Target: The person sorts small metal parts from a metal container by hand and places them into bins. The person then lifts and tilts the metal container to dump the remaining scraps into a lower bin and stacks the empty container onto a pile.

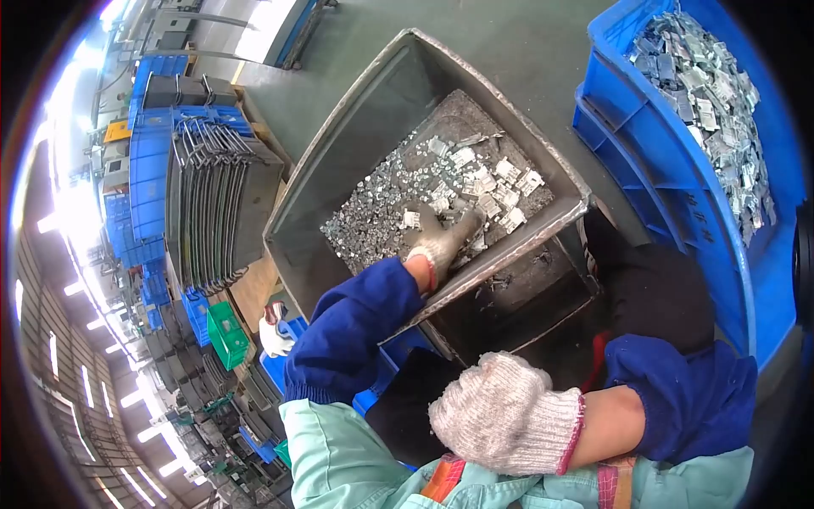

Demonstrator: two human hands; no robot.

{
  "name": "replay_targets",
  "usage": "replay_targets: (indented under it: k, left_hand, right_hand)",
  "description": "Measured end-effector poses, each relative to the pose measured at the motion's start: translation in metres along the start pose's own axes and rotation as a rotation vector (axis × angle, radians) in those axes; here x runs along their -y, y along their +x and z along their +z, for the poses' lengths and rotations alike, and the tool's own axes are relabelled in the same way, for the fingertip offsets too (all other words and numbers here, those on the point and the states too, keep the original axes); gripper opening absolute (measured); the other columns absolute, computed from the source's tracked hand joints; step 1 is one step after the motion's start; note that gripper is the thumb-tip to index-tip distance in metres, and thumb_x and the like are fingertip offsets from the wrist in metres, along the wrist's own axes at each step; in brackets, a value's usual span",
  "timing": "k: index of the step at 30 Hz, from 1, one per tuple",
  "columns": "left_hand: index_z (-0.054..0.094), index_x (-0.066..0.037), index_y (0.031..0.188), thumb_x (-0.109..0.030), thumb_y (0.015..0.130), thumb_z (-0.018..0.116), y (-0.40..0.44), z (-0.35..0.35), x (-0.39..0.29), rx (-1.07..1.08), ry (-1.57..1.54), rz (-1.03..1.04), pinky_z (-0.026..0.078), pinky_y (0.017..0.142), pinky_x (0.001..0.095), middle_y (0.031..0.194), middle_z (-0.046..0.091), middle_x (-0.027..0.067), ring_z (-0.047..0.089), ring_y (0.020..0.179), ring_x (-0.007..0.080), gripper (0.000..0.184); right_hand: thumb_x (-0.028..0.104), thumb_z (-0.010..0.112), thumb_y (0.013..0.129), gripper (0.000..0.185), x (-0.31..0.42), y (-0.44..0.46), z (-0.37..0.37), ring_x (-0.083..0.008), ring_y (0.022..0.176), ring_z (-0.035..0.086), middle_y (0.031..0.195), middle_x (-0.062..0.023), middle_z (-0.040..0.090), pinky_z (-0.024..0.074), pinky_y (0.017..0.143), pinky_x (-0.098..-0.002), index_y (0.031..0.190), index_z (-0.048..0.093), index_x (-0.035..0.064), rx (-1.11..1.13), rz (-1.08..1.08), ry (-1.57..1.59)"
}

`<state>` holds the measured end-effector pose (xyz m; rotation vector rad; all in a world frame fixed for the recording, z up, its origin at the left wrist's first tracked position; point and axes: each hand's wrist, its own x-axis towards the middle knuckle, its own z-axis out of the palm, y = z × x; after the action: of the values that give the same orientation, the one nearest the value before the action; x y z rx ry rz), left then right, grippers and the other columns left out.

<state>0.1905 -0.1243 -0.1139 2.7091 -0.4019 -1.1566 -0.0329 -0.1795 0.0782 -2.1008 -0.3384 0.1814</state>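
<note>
**Left hand [438,241] deep in a gray bin [356,127]**

We see our gloved left hand reaching in, fingers spread among pale finned metal pieces [487,185] – small shiny bits [373,204] lie beside them. Our right hand [496,411], also gloved, is curled near our chest; whether it holds anything is hidden. Right of the bin, a blue plastic crate [678,153] holds a heap of similar pieces [708,93].

A factory or workshop floor, with stacked blue crates [148,182] and metal bins [407,41] of small parts [500,187].
</note>
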Motion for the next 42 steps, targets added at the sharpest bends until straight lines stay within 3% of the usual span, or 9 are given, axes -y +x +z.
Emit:
replay_targets:
  k: [2, 5, 10, 17, 22, 26, 30, 39, 42]
  left_hand:
    - [0.018, 0.006, 0.157, -0.068, 0.073, 0.075, -0.008, 0.002, -0.021, -0.113, 0.099, -0.056, 0.038, 0.113, 0.0418, 0.142, 0.048, 0.0377, 0.047, 0.137, 0.0442, 0.125]
    - [0.019, 0.003, 0.158, -0.062, 0.073, 0.078, -0.012, -0.006, -0.041, 0.01, 0.097, -0.1, 0.04, 0.112, 0.0416, 0.142, 0.05, 0.0362, 0.049, 0.136, 0.0432, 0.122]
    - [0.028, -0.005, 0.157, -0.055, 0.074, 0.078, -0.009, -0.001, -0.04, -0.132, 0.176, 0.065, 0.045, 0.109, 0.0416, 0.138, 0.056, 0.0308, 0.056, 0.129, 0.0413, 0.109]
    - [0.026, -0.009, 0.153, -0.054, 0.07, 0.082, -0.021, -0.004, -0.062, -0.008, 0.18, -0.004, 0.048, 0.101, 0.0499, 0.143, 0.034, 0.0456, 0.055, 0.123, 0.0529, 0.109]
    - [0.047, -0.014, 0.144, -0.046, 0.068, 0.081, -0.019, 0.0, -0.065, -0.09, 0.263, 0.14, 0.049, 0.104, 0.0477, 0.13, 0.06, 0.0297, 0.059, 0.122, 0.0468, 0.089]
    - [0.046, -0.019, 0.147, -0.05, 0.073, 0.079, -0.012, 0.005, -0.06, -0.075, 0.404, 0.188, 0.048, 0.104, 0.0513, 0.142, 0.051, 0.0289, 0.055, 0.128, 0.0449, 0.087]
    - [0.048, -0.025, 0.147, -0.05, 0.068, 0.083, -0.041, -0.001, -0.08, -0.041, 0.353, 0.132, 0.044, 0.111, 0.0518, 0.147, 0.039, 0.0348, 0.047, 0.133, 0.0513, 0.091]
    - [0.063, -0.015, 0.124, -0.031, 0.072, 0.086, -0.002, 0.005, -0.044, -0.038, 0.358, 0.346, 0.047, 0.106, 0.0488, 0.121, 0.065, 0.0195, 0.054, 0.123, 0.0431, 0.059]
    - [0.063, -0.013, 0.122, -0.034, 0.072, 0.086, -0.01, 0.002, -0.053, -0.028, 0.373, 0.267, 0.048, 0.105, 0.0485, 0.13, 0.057, 0.0266, 0.054, 0.124, 0.0425, 0.059]
  right_hand:
    - [0.027, 0.063, 0.077, 0.021, 0.001, 0.001, -0.001, -0.0266, 0.069, 0.07, 0.072, -0.0098, 0.069, 0.0518, 0.062, -0.0439, 0.082, 0.07, 0.0083, 0.006, -0.009, 0.002]
    - [0.027, 0.063, 0.078, 0.022, 0.0, 0.0, 0.001, -0.0262, 0.07, 0.07, 0.073, -0.0098, 0.068, 0.0518, 0.063, -0.0436, 0.085, 0.07, 0.0071, -0.014, -0.016, 0.003]
    - [0.026, 0.062, 0.078, 0.023, 0.002, -0.003, -0.001, -0.0258, 0.07, 0.069, 0.074, -0.0096, 0.067, 0.0517, 0.064, -0.0433, 0.087, 0.069, 0.0058, -0.037, -0.029, -0.014]
    - [0.026, 0.062, 0.078, 0.024, 0.002, -0.006, -0.001, -0.0269, 0.072, 0.068, 0.075, -0.01, 0.066, 0.0516, 0.064, -0.045, 0.088, 0.069, 0.005, -0.038, 0.014, -0.009]
    - [0.026, 0.062, 0.078, 0.024, 0.003, -0.008, -0.002, -0.0275, 0.072, 0.068, 0.075, -0.0102, 0.067, 0.0516, 0.064, -0.0462, 0.087, 0.068, 0.0051, -0.09, -0.052, -0.021]
    - [0.026, 0.062, 0.078, 0.023, 0.004, -0.008, -0.007, -0.0278, 0.072, 0.068, 0.075, -0.0101, 0.067, 0.0516, 0.064, -0.0468, 0.086, 0.068, 0.0053, -0.034, -0.034, -0.028]
    - [0.026, 0.061, 0.08, 0.023, 0.002, -0.01, -0.013, -0.0279, 0.073, 0.069, 0.076, -0.0101, 0.067, 0.0518, 0.065, -0.0464, 0.088, 0.068, 0.0049, -0.047, -0.037, -0.03]
    - [0.027, 0.061, 0.083, 0.025, 0.001, -0.012, -0.021, -0.0276, 0.076, 0.072, 0.079, -0.0108, 0.07, 0.0533, 0.068, -0.0459, 0.091, 0.069, 0.0049, 0.045, -0.017, -0.03]
    - [0.026, 0.061, 0.083, 0.024, 0.0, -0.013, -0.021, -0.0275, 0.076, 0.072, 0.078, -0.0105, 0.07, 0.0532, 0.067, -0.0459, 0.09, 0.069, 0.0054, 0.049, -0.017, -0.032]
